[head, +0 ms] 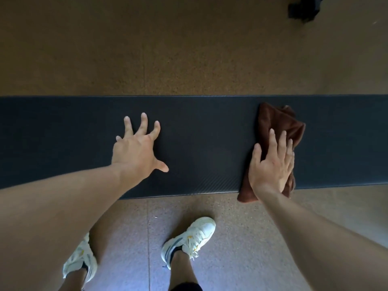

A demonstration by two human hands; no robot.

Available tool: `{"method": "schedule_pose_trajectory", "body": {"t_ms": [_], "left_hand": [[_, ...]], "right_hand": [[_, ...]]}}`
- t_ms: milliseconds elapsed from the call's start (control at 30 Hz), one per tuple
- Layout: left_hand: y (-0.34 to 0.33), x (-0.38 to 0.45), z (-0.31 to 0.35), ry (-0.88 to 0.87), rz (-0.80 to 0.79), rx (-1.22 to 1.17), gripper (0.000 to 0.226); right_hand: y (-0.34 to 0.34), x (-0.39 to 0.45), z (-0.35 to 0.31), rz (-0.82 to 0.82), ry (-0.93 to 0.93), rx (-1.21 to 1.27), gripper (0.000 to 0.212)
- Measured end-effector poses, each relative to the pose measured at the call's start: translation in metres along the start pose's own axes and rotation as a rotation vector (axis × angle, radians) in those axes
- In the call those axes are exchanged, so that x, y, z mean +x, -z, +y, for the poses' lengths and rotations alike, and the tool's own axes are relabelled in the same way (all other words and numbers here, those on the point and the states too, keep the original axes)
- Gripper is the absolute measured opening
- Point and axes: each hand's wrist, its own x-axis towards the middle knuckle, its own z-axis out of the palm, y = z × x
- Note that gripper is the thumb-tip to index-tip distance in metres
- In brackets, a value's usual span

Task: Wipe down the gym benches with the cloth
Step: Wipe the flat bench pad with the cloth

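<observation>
Matt textured bench (210, 127), plush cloth (279, 122)

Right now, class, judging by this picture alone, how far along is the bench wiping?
Done: cannot tell; the black bench shows no wiped streaks. In hand: the right hand presses the brown cloth flat on the pad, its near corner hanging over the front edge, while the left hand braces with spread fingers. Left: the pad stretching to both sides.

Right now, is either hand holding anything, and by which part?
Nothing is gripped. The right hand presses flat on the brown cloth's near half; the left hand rests spread on the bench.
</observation>
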Motion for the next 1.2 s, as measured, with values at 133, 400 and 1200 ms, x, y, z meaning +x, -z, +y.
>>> {"method": "schedule_pose_trajectory", "body": {"t_ms": [133, 400, 1200], "left_hand": [[-0.005, 0.005, -0.002, -0.037, 0.024, 0.006, 0.134], [-0.021, -0.009, -0.055, -0.356, 0.093, -0.319, 0.111], [-0.160, -0.085, -0.452, 0.002, 0.488, -0.682, 0.065]], "right_hand": [[-0.022, -0.030, -0.029, 0.080, -0.118, 0.068, 0.057], [-0.080, -0.116, -0.131, 0.122, -0.095, 0.119, 0.051], [-0.223, -0.309, -0.438, -0.164, 1.028, -0.152, 0.041]]}}
